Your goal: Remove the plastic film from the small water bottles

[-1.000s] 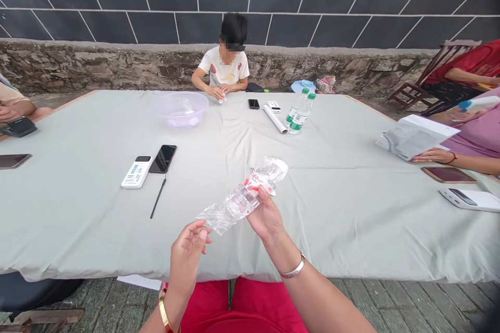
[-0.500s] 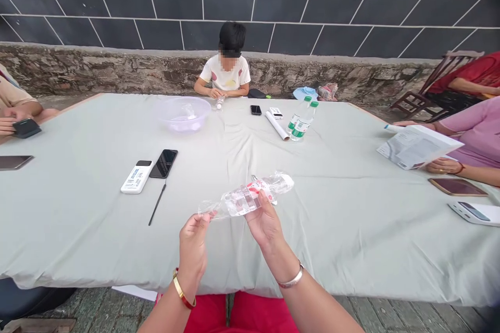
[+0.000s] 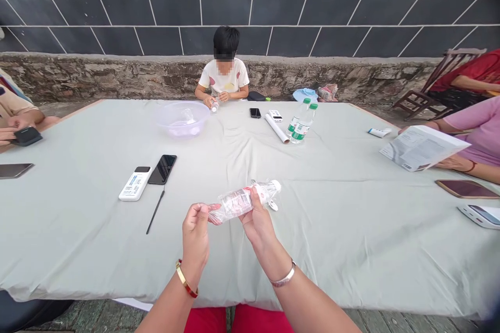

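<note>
So the clear plastic packet [image 3: 238, 201] is way tighter than a second ago. It was a loose, puffy crinkle, and now it's a slim roll held just above the desk [image 3: 351, 208] in front of me. My left hand [image 3: 195, 234] was hanging open near the tail; now its fingers are pinching that end. My right hand [image 3: 258, 223] keeps its fingers wrapped round the middle. The white remote [image 3: 135, 183] and phone [image 3: 163, 169] sit off to my left.

Clear crinkled glossy plastic wrapper [image 3: 242, 201], matt grey cloth table cover [image 3: 344, 229], translucent plastic bowl [image 3: 183, 118], rough stone ledge [image 3: 117, 75]
</note>
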Tool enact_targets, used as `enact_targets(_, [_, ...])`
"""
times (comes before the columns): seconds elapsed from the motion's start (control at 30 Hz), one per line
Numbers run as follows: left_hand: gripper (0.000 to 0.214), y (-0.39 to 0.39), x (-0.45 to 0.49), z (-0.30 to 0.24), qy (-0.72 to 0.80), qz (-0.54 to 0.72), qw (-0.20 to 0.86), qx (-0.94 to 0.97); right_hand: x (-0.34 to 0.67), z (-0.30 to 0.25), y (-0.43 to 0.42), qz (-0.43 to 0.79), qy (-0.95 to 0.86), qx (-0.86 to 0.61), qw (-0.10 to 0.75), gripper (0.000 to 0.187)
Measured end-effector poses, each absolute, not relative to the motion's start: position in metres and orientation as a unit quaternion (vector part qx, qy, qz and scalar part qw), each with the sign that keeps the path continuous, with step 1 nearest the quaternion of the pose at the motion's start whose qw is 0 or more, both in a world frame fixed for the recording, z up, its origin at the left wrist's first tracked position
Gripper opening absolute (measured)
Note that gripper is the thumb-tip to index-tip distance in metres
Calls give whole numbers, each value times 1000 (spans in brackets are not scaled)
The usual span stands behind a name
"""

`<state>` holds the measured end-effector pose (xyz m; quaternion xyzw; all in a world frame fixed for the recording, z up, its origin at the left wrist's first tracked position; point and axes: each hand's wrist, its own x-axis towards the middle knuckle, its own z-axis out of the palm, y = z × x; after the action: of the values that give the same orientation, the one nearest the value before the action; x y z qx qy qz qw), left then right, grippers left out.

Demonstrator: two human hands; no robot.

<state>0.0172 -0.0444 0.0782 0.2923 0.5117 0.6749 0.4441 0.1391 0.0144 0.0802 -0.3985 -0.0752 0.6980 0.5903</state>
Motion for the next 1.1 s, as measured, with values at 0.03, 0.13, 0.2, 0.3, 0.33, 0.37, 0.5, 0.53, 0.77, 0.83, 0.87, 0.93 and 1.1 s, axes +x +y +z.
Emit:
enact_targets(0.03, [33,-41,18,80,512,675,445,291,139,80,16,694,-79,-399,594,29])
enact_targets(0.13, [32,-34,22,78,516,672,453,276,139,73,21,687,-88,-401,600,33])
enact_targets(0.2, [33,-32,25,70,519,666,467,263,139,63,24,677,-101,-411,602,35])
enact_targets(0.3, [36,-32,31,45,543,651,475,237,139,38,25,643,-149,-431,616,36])
enact_targets(0.33, [37,-33,31,34,557,645,470,231,139,28,25,633,-169,-435,617,34])
enact_targets(0.37, [37,-33,32,24,572,638,462,228,139,18,25,628,-188,-437,616,32])
enact_targets(0.5, [35,-37,28,-11,587,626,458,233,137,-15,24,631,-241,-431,598,36])
enact_targets(0.53, [35,-37,26,-17,581,627,465,230,137,-20,24,633,-253,-428,594,38])
enact_targets(0.77, [33,-40,20,-24,547,639,499,209,137,-23,27,630,-250,-445,585,42])
enact_targets(0.83, [31,-40,20,-23,541,643,502,202,137,-20,28,636,-233,-444,586,41])
enact_targets(0.87, [30,-39,20,-22,539,645,504,198,137,-19,28,642,-226,-441,585,40])
enact_targets(0.93, [28,-39,20,-20,539,647,505,190,138,-16,29,650,-213,-432,588,38])
enact_targets(1.1, [27,-38,19,-12,548,635,509,193,140,-15,30,662,-203,-420,587,34])
